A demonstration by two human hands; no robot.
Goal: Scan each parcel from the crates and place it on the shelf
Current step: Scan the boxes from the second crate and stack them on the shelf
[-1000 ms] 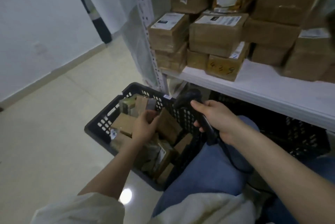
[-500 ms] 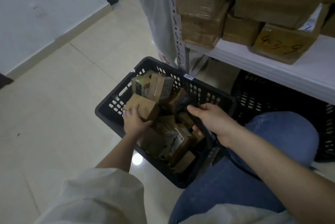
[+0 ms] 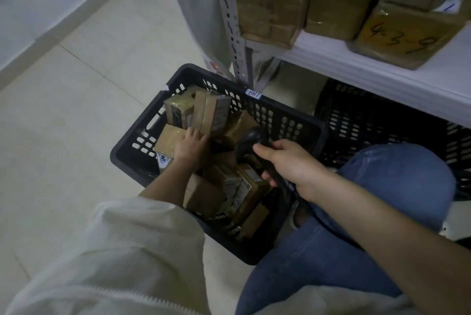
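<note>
Left hand (image 3: 190,145) grips a parcel (image 3: 169,140) at the crate's (image 3: 127,155) left wall, right hand (image 3: 293,164) curled round the scanner (image 3: 251,142) mid-crate

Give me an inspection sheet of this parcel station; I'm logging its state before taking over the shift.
Surface: pale tiled floor; white shelf board.
Job's things: black crate on the floor, full of brown parcels; taped parcel under the left hand; stacked boxes on the shelf, one marked 4-3-9.
Clutter: second black crate under the shelf.
Hands: left hand rests on the taped parcel, grip unclear; right hand grips a black barcode scanner.
Cables: scanner cord runs over the jeans.
Surroundings: perforated shelf upright; white wall at left.
</note>
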